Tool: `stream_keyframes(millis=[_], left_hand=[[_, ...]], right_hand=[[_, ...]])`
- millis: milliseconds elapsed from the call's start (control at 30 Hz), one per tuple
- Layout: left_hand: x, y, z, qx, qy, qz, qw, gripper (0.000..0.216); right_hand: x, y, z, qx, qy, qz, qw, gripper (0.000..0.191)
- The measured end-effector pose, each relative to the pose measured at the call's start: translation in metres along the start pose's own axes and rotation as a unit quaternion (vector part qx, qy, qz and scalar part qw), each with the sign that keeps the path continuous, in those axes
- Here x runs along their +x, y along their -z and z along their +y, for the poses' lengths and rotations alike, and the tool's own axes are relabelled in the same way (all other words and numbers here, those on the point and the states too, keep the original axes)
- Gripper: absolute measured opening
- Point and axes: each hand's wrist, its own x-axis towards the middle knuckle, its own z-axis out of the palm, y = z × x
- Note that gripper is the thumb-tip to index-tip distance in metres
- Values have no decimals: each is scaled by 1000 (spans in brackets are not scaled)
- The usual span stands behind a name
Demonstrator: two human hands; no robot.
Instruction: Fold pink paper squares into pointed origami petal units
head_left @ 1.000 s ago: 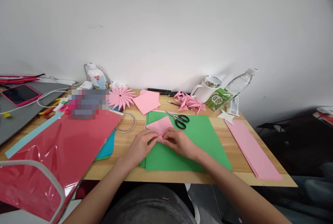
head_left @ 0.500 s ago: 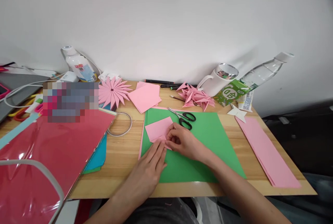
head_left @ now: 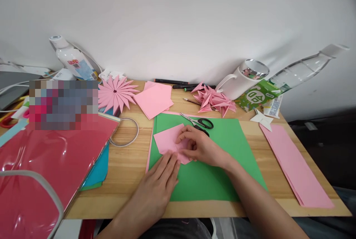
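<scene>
A pink piece of folded paper (head_left: 166,137) lies on the green sheet (head_left: 222,176). My left hand (head_left: 157,183) rests flat at its lower edge, fingers stretched out, with the tips on the paper. Over the paper's right side is my right hand (head_left: 201,146), its fingers bent and a gap between thumb and index finger. The palm of that hand hides part of the paper. Just behind it lie black-handled scissors (head_left: 205,123), one loop partly covered by the hand.
Pink squares (head_left: 154,100), a pink pleated star (head_left: 115,91) and pink folded pieces (head_left: 213,100) lie at the back. A white mug (head_left: 236,83) and bottle (head_left: 306,68) stand right. Pink strips (head_left: 294,168) lie right; a tape roll (head_left: 136,131) and red sheet (head_left: 61,150) left.
The paper's lower right part now lies spread out where it was folded up. My right thumb and index finger have parted from their pinch. The view has shifted slightly.
</scene>
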Motion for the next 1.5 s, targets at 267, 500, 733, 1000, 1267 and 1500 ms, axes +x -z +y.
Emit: stream_keyframes(millis=[267,500,733,1000,1267,1500], left_hand=[[-1,-2,3,-11,21,-4,1000,38],[-4,-3,5,2,24,-38,999,42],[-3,-4,6,0,24,-25,999,41],[-1,-3,5,-5,23,-29,999,39],[0,-5,4,3,29,2,1000,37],[3,-3,4,10,26,-29,999,44]], right_hand=[[1,-1,-5,-48,4,30,998,27],[1,-3,-4,-49,15,32,998,23],[1,-3,-3,-53,22,34,998,25],[0,-4,-1,-49,19,37,998,23],[0,-3,-5,-69,25,35,997,20],[-3,-2,-5,-129,47,-1,991,4]])
